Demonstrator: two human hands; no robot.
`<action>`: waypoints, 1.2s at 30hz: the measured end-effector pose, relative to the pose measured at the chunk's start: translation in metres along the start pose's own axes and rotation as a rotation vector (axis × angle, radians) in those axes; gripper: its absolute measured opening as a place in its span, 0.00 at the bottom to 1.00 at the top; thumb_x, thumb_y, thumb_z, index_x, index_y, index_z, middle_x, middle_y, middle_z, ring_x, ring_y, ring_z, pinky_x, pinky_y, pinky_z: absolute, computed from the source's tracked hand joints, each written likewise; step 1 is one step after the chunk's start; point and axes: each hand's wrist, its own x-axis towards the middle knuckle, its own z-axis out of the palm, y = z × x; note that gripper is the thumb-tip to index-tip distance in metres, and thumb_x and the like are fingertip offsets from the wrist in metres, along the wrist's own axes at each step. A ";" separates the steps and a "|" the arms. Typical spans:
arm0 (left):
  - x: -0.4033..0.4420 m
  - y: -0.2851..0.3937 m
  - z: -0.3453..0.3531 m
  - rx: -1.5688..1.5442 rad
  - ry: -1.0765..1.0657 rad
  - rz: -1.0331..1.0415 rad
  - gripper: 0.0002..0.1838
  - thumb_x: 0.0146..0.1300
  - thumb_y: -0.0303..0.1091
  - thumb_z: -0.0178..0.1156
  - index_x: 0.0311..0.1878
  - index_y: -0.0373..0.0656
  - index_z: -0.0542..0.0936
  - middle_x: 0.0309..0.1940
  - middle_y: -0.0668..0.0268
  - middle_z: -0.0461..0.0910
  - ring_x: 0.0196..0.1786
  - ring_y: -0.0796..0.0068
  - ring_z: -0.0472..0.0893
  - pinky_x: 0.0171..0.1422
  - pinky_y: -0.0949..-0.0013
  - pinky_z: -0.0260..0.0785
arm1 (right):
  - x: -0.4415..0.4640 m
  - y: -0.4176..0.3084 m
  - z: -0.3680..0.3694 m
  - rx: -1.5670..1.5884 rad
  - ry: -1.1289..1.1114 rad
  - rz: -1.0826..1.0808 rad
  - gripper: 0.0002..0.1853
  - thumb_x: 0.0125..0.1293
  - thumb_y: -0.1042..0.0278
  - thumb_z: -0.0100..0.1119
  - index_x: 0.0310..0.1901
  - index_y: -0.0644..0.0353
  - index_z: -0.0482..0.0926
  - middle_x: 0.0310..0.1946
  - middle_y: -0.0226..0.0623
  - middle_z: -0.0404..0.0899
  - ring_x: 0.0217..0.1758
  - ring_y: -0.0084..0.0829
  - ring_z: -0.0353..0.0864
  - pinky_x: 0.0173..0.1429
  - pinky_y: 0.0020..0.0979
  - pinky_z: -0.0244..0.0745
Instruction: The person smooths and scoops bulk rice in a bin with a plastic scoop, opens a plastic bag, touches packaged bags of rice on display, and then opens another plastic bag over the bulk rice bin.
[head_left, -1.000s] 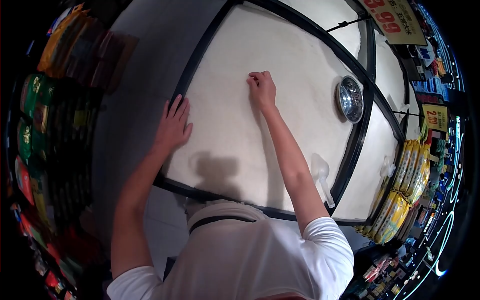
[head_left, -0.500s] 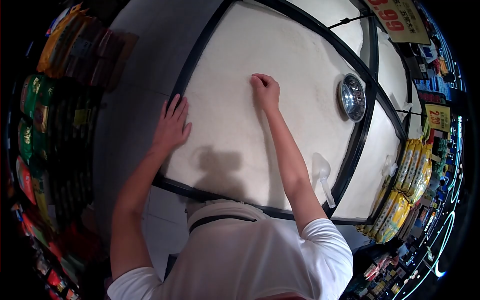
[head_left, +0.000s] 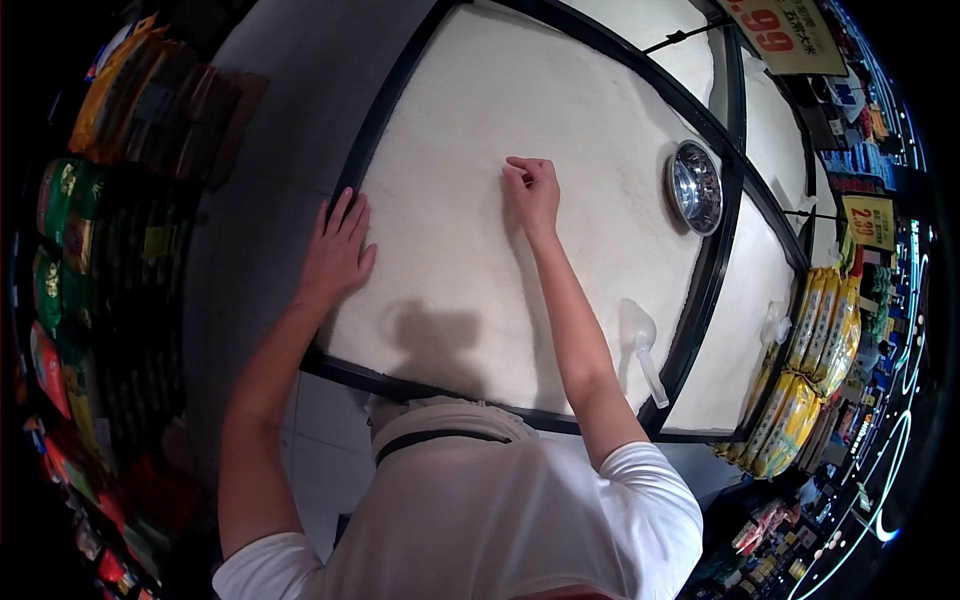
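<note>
Pale grain [head_left: 450, 230] is filling a big, wide bin with a black frame [head_left: 710, 275], right in front of the person. The right hand [head_left: 535, 195] is hanging over the middle of the grain, and a dark shadow is lying beside it. Its grip is nearly closing: the thumb and pointing finger are bending toward each other, and their tips are close together. I cannot tell if any tiny bits are sitting between them. The left hand [head_left: 338, 250] is lying flat on the left side of the frame. Its grip is wide open, the fingers are spreading a little, and it is not holding on to anything.

A shiny metal bowl [head_left: 694, 187] is sitting on the grain near the right side of the bin. A see-through scoop [head_left: 645, 345] is lying closer to the person, and its handle is pointing toward the near right corner. A blocky shadow [head_left: 435, 335] is falling on the grain near the person.

More bins are standing past the frame, and a big price sign [head_left: 785, 35] and a smaller sign [head_left: 870, 222] are showing red numbers there. Yellow bags [head_left: 790, 425] are piling up on the right. Green packs [head_left: 75, 215] are sitting far to the left, across the gray floor [head_left: 270, 150].
</note>
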 end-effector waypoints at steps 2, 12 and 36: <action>0.000 0.000 -0.002 0.000 -0.016 -0.004 0.35 0.68 0.47 0.53 0.73 0.36 0.65 0.79 0.60 0.56 0.83 0.61 0.45 0.84 0.48 0.39 | 0.009 -0.005 0.009 -0.043 -0.007 -0.016 0.11 0.65 0.67 0.65 0.47 0.60 0.85 0.46 0.38 0.76 0.39 0.33 0.80 0.48 0.32 0.77; -0.001 -0.001 0.001 0.002 -0.018 -0.014 0.36 0.70 0.48 0.51 0.74 0.35 0.63 0.79 0.61 0.55 0.83 0.62 0.44 0.85 0.49 0.38 | 0.030 -0.002 0.031 -0.009 -0.037 0.089 0.13 0.64 0.62 0.67 0.43 0.62 0.87 0.36 0.38 0.86 0.40 0.30 0.84 0.49 0.31 0.78; -0.001 0.002 -0.001 -0.002 -0.002 -0.007 0.35 0.68 0.47 0.53 0.73 0.35 0.65 0.78 0.60 0.57 0.83 0.60 0.46 0.84 0.48 0.39 | -0.018 0.002 -0.038 0.543 -0.249 0.289 0.10 0.70 0.70 0.62 0.50 0.61 0.84 0.30 0.23 0.78 0.31 0.15 0.69 0.36 0.21 0.66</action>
